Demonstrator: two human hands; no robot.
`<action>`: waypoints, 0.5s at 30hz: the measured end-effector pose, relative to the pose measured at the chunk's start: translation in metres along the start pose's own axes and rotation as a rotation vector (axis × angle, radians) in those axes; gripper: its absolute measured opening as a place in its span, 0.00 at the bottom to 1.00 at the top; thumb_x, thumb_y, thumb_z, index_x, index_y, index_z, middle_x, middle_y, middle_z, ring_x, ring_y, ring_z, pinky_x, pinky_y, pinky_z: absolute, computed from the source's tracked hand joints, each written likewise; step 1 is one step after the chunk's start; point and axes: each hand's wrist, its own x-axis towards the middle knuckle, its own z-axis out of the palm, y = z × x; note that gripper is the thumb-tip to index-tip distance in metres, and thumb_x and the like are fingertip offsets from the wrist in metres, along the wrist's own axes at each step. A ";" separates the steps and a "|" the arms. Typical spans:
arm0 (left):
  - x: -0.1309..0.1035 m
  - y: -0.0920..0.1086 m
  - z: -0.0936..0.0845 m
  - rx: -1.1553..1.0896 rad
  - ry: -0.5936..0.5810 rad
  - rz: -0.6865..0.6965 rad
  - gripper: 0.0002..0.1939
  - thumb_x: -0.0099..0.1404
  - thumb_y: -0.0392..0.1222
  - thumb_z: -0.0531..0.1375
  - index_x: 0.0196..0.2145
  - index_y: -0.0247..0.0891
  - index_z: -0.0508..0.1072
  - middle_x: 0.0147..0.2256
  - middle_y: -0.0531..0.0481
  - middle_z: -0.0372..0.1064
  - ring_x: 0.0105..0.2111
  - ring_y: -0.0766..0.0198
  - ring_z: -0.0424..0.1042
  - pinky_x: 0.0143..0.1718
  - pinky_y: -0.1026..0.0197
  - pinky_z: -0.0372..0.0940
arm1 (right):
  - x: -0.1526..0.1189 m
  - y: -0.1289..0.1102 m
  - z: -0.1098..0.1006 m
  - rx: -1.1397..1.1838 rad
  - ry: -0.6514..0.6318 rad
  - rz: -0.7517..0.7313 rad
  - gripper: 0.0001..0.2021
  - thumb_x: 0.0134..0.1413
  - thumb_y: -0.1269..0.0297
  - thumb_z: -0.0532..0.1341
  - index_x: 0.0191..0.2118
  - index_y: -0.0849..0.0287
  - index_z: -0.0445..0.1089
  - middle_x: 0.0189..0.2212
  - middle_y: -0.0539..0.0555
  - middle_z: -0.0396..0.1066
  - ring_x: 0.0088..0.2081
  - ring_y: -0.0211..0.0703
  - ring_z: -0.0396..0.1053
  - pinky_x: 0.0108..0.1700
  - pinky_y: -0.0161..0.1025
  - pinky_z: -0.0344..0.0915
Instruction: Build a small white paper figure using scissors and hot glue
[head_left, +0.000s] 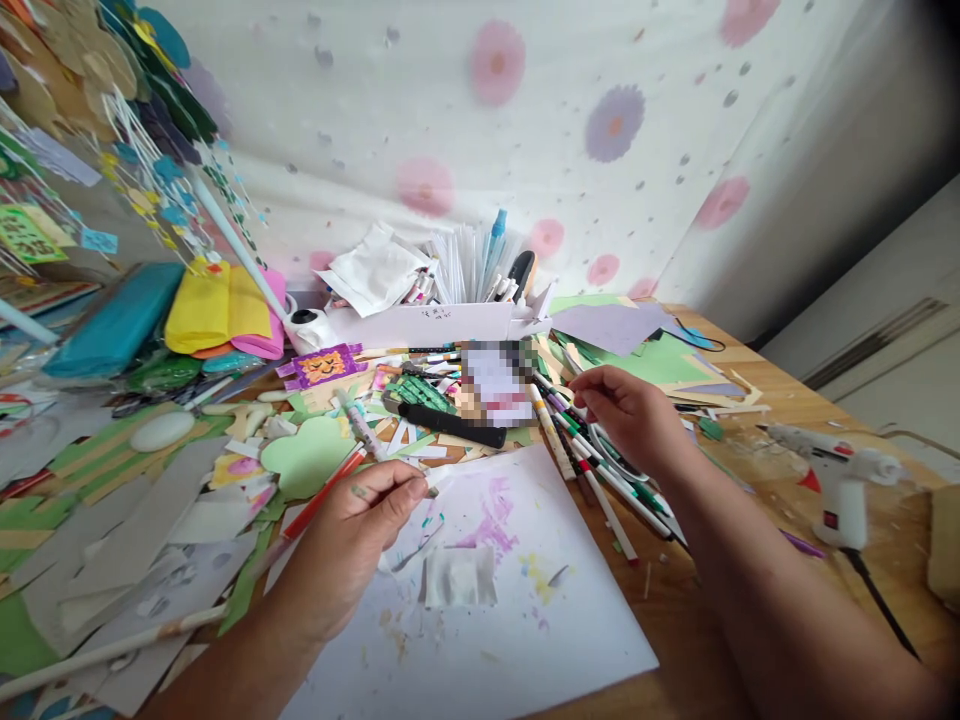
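My left hand (375, 510) is closed in a pinch above the paint-stained white sheet (592, 620). A small pale bit shows at its fingertips, too small to name. Just below lies a thin strand with tiny teal pieces (429, 535); whether it joins the pinch I cannot tell. A small white square packet (460, 578) rests on the sheet in front of this hand. My right hand (630, 410) is raised over a heap of markers (600, 465), thumb and forefinger pressed together. Anything between those fingertips is hidden or too small to see.
A hot glue gun (840, 475) stands at the right, its cord trailing down. Paper scraps and a green cloud cutout (309, 455) crowd the left. Behind are a black-handled cutter (450, 425) and a white box (435, 325) of supplies. Stringed ornaments (142, 160) hang upper left.
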 end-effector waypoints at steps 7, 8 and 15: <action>0.001 0.001 0.000 0.010 0.026 0.007 0.17 0.62 0.55 0.59 0.28 0.37 0.71 0.19 0.60 0.45 0.20 0.69 0.44 0.20 0.65 0.42 | 0.005 0.008 -0.030 -0.395 -0.042 0.049 0.11 0.57 0.61 0.53 0.38 0.57 0.69 0.21 0.49 0.69 0.23 0.40 0.65 0.26 0.35 0.57; 0.001 0.001 0.001 0.003 0.039 0.010 0.17 0.62 0.54 0.59 0.27 0.37 0.71 0.19 0.60 0.45 0.20 0.69 0.44 0.20 0.65 0.43 | 0.006 0.013 -0.034 -0.529 -0.132 0.067 0.11 0.56 0.58 0.54 0.39 0.56 0.70 0.23 0.50 0.71 0.24 0.41 0.67 0.27 0.35 0.56; 0.001 0.006 0.004 -0.129 0.102 0.040 0.17 0.61 0.51 0.60 0.22 0.37 0.65 0.18 0.59 0.51 0.20 0.70 0.48 0.20 0.66 0.45 | 0.009 0.045 -0.033 -0.821 -0.314 0.158 0.27 0.49 0.53 0.61 0.55 0.55 0.65 0.33 0.59 0.76 0.33 0.55 0.72 0.31 0.40 0.57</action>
